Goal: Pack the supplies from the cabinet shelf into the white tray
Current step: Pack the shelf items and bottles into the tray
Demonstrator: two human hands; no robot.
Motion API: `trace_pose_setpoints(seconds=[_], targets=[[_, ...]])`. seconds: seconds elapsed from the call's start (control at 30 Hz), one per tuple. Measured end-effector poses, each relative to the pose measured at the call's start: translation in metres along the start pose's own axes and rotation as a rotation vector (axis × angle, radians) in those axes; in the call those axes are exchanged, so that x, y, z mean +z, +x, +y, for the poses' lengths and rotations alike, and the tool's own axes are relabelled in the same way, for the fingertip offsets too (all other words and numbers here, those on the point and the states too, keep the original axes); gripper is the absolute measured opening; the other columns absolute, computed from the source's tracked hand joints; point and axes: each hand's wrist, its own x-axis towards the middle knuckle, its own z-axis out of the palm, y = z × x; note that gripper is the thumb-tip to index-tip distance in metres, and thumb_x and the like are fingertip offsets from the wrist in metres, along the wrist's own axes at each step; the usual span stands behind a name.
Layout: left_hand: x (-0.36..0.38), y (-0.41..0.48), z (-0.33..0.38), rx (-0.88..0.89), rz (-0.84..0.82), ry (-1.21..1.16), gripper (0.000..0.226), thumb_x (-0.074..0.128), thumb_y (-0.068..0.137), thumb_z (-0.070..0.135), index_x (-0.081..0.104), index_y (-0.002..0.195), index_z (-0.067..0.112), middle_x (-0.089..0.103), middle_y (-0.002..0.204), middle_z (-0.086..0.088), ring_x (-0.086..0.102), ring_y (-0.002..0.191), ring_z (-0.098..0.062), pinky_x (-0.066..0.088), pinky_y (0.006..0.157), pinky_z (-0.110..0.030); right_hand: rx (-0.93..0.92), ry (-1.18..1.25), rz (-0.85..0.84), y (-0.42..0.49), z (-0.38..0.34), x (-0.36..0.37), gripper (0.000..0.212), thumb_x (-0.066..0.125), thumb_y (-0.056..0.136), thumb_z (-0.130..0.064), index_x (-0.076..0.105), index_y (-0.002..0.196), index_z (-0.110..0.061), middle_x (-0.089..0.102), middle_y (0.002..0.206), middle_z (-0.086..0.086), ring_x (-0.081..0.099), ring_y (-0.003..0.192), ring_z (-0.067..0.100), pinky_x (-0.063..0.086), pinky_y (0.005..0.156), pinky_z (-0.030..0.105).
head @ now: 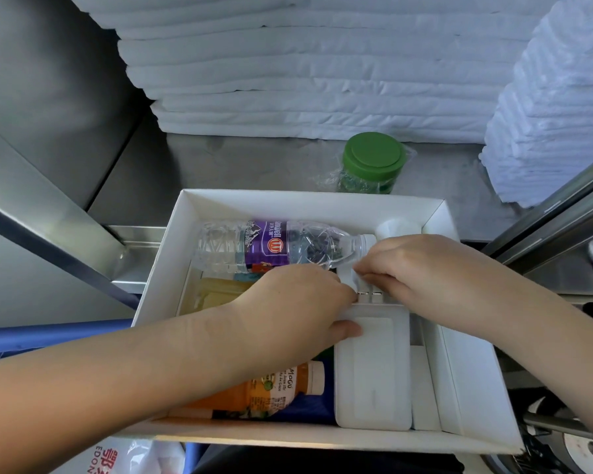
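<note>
The white tray (305, 200) sits at the front edge of the steel cabinet shelf. Inside it a clear water bottle (264, 246) with a purple label lies across the back, an orange juice bottle (274, 391) lies at the front left, and a white rectangular case (374, 374) lies lengthwise on the right. My left hand (298, 302) grips the case's far end, thumb on its lid. My right hand (411, 265) pinches a small white part at that same end, by two metal prongs (368, 295). A green-lidded jar (372, 162) stands on the shelf behind the tray.
Folded white linens (315, 73) are stacked at the back of the shelf and a pile of white towels (555, 107) stands at the right. A yellowish item (220, 290) and a white cap (396, 227) lie in the tray. A printed plastic bag (117, 456) sits below.
</note>
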Motion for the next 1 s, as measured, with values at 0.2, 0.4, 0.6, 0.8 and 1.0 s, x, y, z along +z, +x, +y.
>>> trace_pose_setpoints(seconds=[0.2,0.4,0.6,0.8,1.0], targets=[[-0.001,0.001,-0.002,-0.002,-0.027,0.010,0.042,0.036,0.092,0.055,0.056,0.115,0.026,0.059,0.098,0.008,0.055,0.092,-0.011,0.047,0.077,-0.028,-0.067,-0.004,-0.076,-0.002,0.005,0.001,0.039,0.030,0.096,-0.026,0.055,0.125,-0.021,0.061,0.105,-0.003,0.054,0.103,0.012,0.043,0.087,0.031],[-0.002,0.001,-0.004,0.000,-0.055,0.023,0.045,0.034,0.092,0.057,0.056,0.115,0.026,0.060,0.098,0.008,0.056,0.090,-0.010,0.050,0.080,-0.032,-0.123,-0.009,-0.150,-0.014,0.018,-0.003,0.068,0.050,0.085,-0.015,0.026,0.146,-0.031,0.042,0.139,-0.014,0.031,0.127,-0.002,0.033,0.103,0.020],[-0.001,-0.001,-0.004,0.030,-0.006,0.010,0.042,0.035,0.092,0.057,0.058,0.111,0.027,0.060,0.093,0.009,0.055,0.087,-0.010,0.048,0.077,-0.029,-0.122,-0.068,-0.056,-0.020,0.016,0.001,0.072,0.046,0.085,-0.005,0.021,0.145,-0.038,0.028,0.142,-0.027,0.025,0.124,-0.006,0.037,0.094,0.019],[-0.004,-0.004,-0.005,0.054,-0.001,0.015,0.042,0.034,0.091,0.056,0.059,0.107,0.026,0.060,0.092,0.008,0.056,0.087,-0.010,0.050,0.079,-0.032,-0.129,-0.018,-0.006,-0.026,0.018,0.000,0.076,0.045,0.082,0.001,0.024,0.145,-0.035,0.026,0.145,-0.026,0.014,0.128,-0.007,0.018,0.095,-0.001],[-0.002,-0.001,-0.005,0.080,-0.037,0.018,0.042,0.032,0.094,0.053,0.057,0.113,0.024,0.060,0.092,0.008,0.057,0.089,-0.010,0.049,0.082,-0.031,-0.001,0.042,0.197,-0.030,0.019,-0.020,0.059,0.051,0.080,0.010,0.058,0.126,-0.025,0.063,0.119,-0.006,0.043,0.089,-0.014,0.027,0.079,0.001]])
